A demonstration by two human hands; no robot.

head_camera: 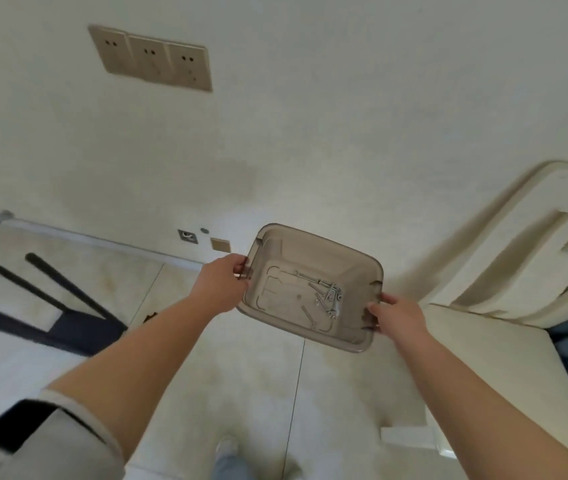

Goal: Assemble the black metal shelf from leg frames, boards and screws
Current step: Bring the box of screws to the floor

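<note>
Tiled floor by a pale wall: hardware tub carried in both hands, assembly not started.

Landmark is the clear plastic tub, held up in the air over the floor, tilted a bit. Left hand grasps the tub's left rim, fingers curled over the edge; right hand grasps its right rim the same way. Screws lie loose in a small pile on the tub's bottom, toward its right side (a bent key may be among them, too blurred to say). Black leg frame lies flat on the floor well to the left of the tub. Boards not clearly in view. Wall sockets up and left of the tub. Step looks like bringing the fasteners over to the parts. Next move calls for setting the tub down level near the frame, both hands steady so screws don't slide out.
</note>
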